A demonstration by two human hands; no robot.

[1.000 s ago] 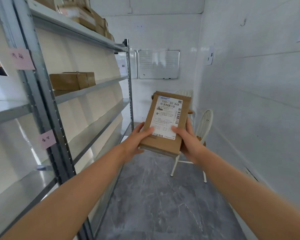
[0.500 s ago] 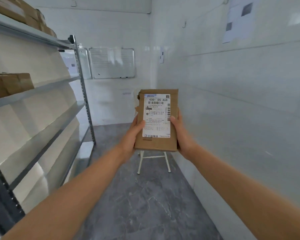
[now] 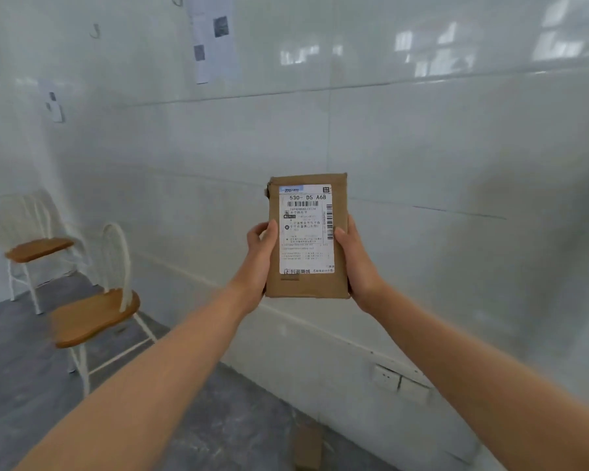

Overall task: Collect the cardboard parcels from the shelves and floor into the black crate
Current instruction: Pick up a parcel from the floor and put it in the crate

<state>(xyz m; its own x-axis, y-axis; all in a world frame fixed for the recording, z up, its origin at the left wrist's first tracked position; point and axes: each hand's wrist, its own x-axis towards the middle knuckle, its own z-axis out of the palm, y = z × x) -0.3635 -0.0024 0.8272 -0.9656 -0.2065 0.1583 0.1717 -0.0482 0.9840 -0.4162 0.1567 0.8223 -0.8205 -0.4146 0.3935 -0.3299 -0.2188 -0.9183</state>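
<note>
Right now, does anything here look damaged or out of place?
The parcel, gripped by the left hand and right hand, looks frayed at its top-left corner. A blurry cardboard piece lies on the floor by the wall.

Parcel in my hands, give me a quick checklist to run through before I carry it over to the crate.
1. Grip: left hand and right hand each hold a long edge of the parcel, thumbs on the front. Ok.
2. Label: faces the camera, upright, readable. Ok.
3. Sight of the black crate: not in this view. Not ok.
4. Way ahead: a blurred brown box-like thing lies on the floor by the wall. Not ok, step round it.
5. Seats: near chair and far chair stand off to the left, apart from the arms. Ok.
6. Upper left corner of the parcel: looks frayed. Cannot tell.
</note>
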